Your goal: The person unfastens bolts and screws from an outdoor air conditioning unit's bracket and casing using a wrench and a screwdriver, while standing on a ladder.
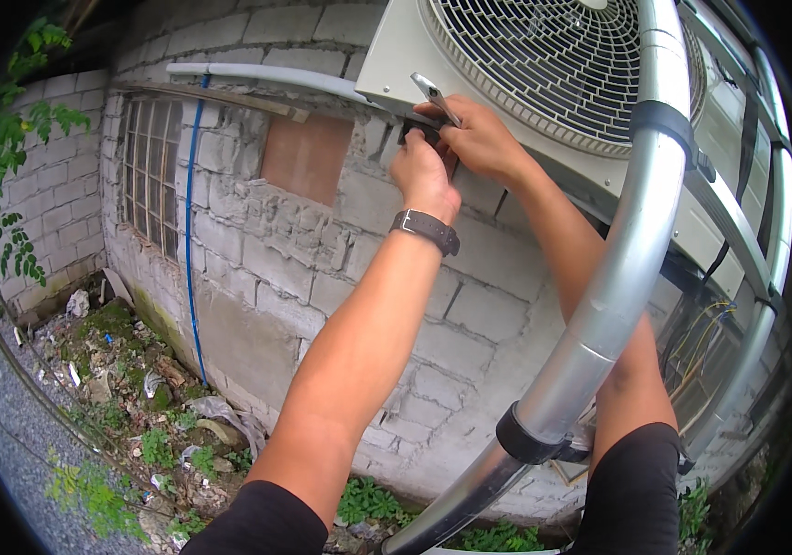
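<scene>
Both of my arms reach up to the lower left corner of a cream outdoor air-conditioner unit (396, 65) with a round fan grille. My right hand (484, 139) is closed around a silver wrench (433, 95), whose head points up and left in front of the casing. Just below and left of it, my left hand (425, 176) has its fingers pinched at a small dark part (422, 129) under the unit's bottom edge. The fingers cover most of that part, so its kind does not show. The two hands are close together.
A thick silver metal tube (608, 287) with black clamps rises in front of my right forearm. Behind stands a grey block wall (322, 240) with a barred window (151, 171), a white pipe (266, 74) and a blue pipe (192, 231). Rubble and plants lie along its base.
</scene>
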Available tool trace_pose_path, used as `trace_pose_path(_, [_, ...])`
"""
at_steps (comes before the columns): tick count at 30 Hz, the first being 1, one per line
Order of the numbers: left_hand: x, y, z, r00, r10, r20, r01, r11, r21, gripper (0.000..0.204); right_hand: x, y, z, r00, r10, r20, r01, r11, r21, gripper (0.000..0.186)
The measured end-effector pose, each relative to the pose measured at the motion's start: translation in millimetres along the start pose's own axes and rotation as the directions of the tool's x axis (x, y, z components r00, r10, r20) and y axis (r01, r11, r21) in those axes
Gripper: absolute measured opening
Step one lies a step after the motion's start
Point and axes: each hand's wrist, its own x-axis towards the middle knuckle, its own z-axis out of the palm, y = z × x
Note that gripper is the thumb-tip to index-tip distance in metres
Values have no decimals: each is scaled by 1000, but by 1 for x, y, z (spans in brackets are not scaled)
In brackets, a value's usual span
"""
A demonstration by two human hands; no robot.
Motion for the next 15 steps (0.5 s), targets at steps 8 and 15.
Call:
trace_pose_path(8, [24,-13,5,991,119,58,-121,992,31,35,-1,-13,-5,999,-16,31,18,996,-87,48])
trace_pose_path(15, [14,-11,8,988,112,106,-107,993,-44,33,5,1,-4,999,-30,45,32,999,-43,45])
